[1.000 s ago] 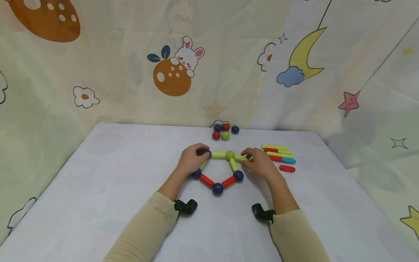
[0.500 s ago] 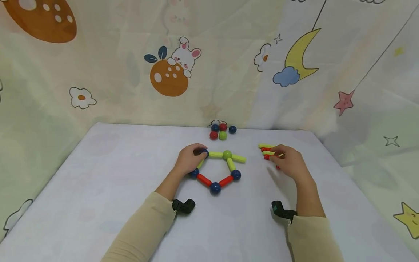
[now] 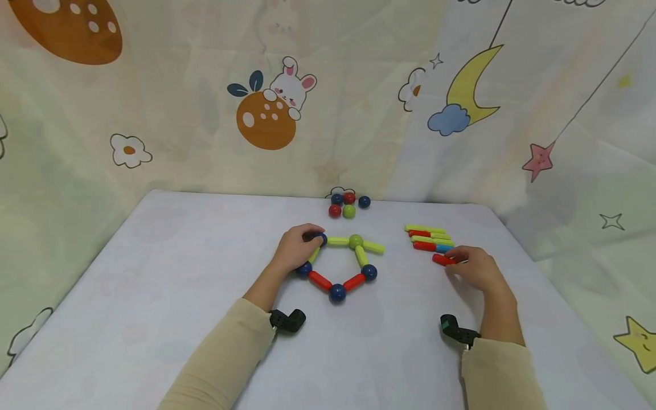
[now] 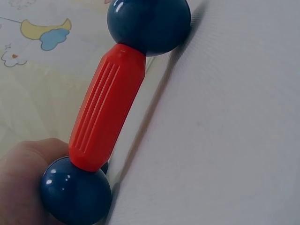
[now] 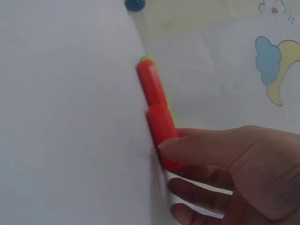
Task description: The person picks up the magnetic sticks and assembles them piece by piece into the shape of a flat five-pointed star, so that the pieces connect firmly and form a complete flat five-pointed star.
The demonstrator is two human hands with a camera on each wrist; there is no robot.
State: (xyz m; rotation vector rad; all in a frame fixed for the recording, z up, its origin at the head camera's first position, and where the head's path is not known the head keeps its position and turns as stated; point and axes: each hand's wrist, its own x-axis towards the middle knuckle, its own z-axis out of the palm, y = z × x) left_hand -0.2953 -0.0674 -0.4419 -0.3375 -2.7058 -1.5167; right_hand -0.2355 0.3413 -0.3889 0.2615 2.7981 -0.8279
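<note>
A five-sided ring of magnetic rods and balls lies mid-table, with a green ball (image 3: 356,242) at its upper right corner and a yellow-green rod (image 3: 374,247) sticking out from that ball. My left hand (image 3: 296,248) pinches the dark blue ball (image 3: 322,239) at the upper left corner. Two red rods (image 3: 353,282) meet at the near blue ball (image 3: 337,293). To the right, my right hand (image 3: 478,267) pinches a single red rod (image 3: 443,259) between thumb and fingers; the right wrist view shows the thumb on this red rod (image 5: 164,131).
Beyond the right hand's rod lie several yellow-green, red and blue rods (image 3: 428,239) in a loose stack. At the table's far edge sits a group of red, blue and green balls (image 3: 349,211). A printed cloth (image 3: 195,114) hangs behind the table.
My right hand has left the rod sticking out from the green ball, moved right past the rod stack, and come down on the single red rod. My left hand stays on its ball.
</note>
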